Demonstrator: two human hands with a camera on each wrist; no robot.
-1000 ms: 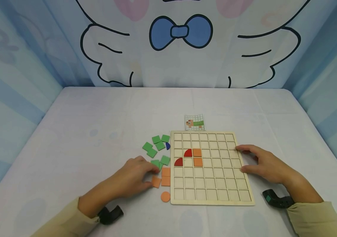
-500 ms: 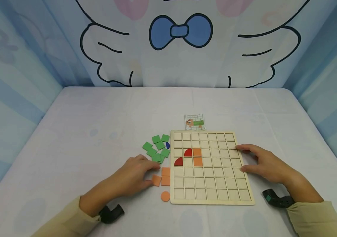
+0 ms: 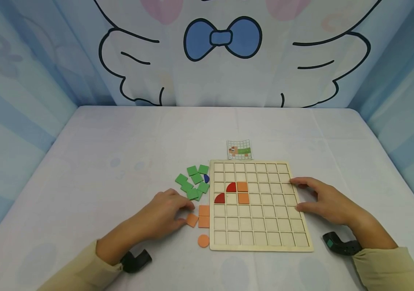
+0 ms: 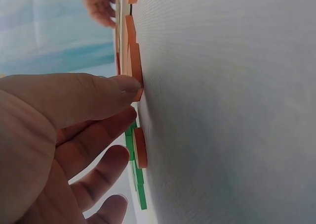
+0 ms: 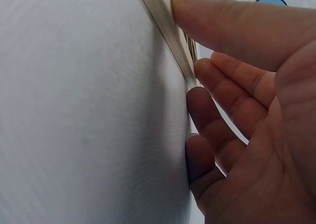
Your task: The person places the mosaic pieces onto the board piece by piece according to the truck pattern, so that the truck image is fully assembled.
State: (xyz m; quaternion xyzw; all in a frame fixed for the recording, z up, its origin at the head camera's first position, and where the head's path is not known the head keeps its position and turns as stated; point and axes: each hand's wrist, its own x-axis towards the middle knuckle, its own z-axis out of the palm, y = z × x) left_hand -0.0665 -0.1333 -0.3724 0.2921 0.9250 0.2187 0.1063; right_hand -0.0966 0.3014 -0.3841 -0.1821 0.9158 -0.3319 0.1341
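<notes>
My left hand (image 3: 165, 214) hovers low at the left of the wooden grid board (image 3: 261, 247), its thumb touching a loose orange square tile (image 3: 192, 220). In the left wrist view that thumb meets the orange tile's edge (image 4: 134, 70), and another orange piece (image 4: 141, 148) lies under the fingers, hidden from the head view. My right hand (image 3: 332, 204) rests at the board's right edge, thumb and fingertips touching the rim (image 5: 170, 31). Set in the grid are two red quarter-circles (image 3: 219, 198) and two orange squares (image 3: 243, 198).
Several green tiles (image 3: 191, 171) lie in a cluster left of the board, beside a blue half-circle (image 3: 206, 178). Two orange squares (image 3: 203, 222) and an orange disc (image 3: 203, 241) sit along its left edge. A pattern card (image 3: 239, 150) lies behind the board.
Green tiles near my left fingers have shifted away from me, against the rest of the green cluster. My left hand has then drawn slightly left. My right hand stays put.
</notes>
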